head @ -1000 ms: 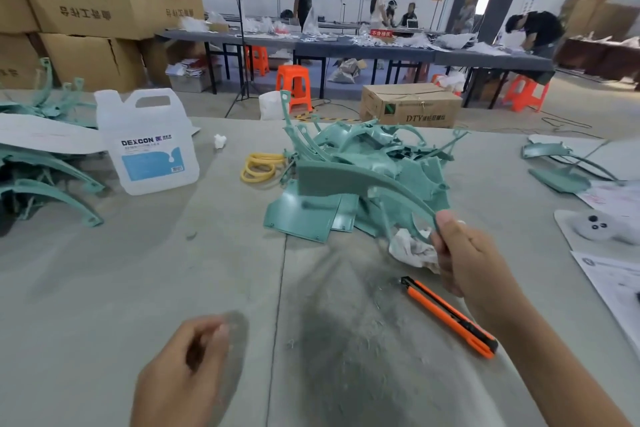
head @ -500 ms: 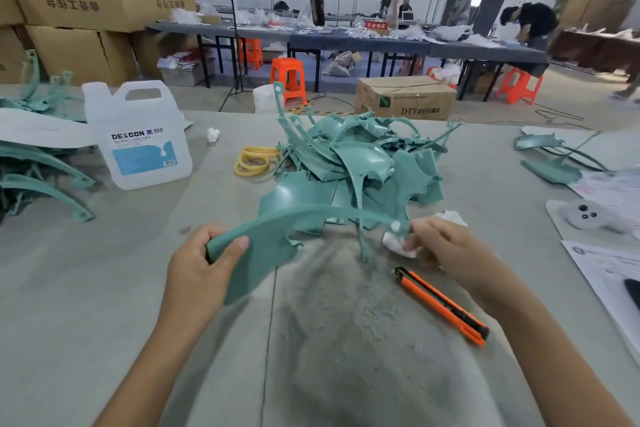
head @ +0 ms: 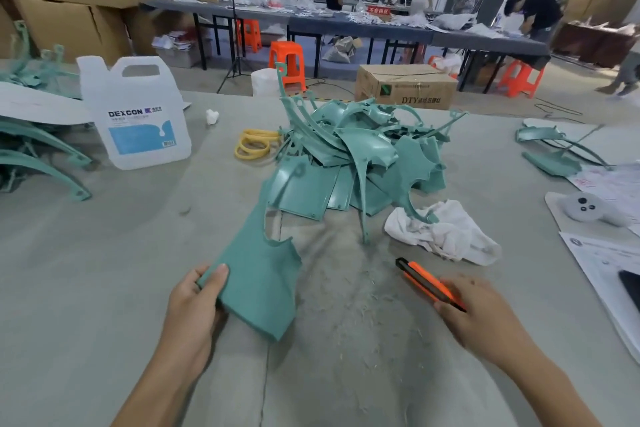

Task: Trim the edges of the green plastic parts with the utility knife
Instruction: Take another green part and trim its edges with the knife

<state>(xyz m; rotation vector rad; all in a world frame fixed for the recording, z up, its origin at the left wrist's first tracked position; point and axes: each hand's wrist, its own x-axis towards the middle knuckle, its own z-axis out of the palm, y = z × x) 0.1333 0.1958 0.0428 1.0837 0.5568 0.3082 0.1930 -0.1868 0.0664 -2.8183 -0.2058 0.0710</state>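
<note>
Jug (head: pixel 138 114) at upper left, yellow bands (head: pixel 254 146) and the heap of green parts (head: pixel 363 156) at centre, a white rag (head: pixel 446 236) touching the heap's lower right. At lower centre the left hand (head: pixel 194 305) pinches a flat, ragged-edged green part (head: pixel 263 274), thumb on top. Right of it, the right hand (head: pixel 485 315) curls its fingers round the rear of the orange utility knife (head: pixel 429 282), low over the shavings-strewn table (head: pixel 86 270).

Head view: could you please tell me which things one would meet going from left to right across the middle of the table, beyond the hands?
White jug → small white wad → yellow bands → pile of green plastic parts → white controller.
</note>
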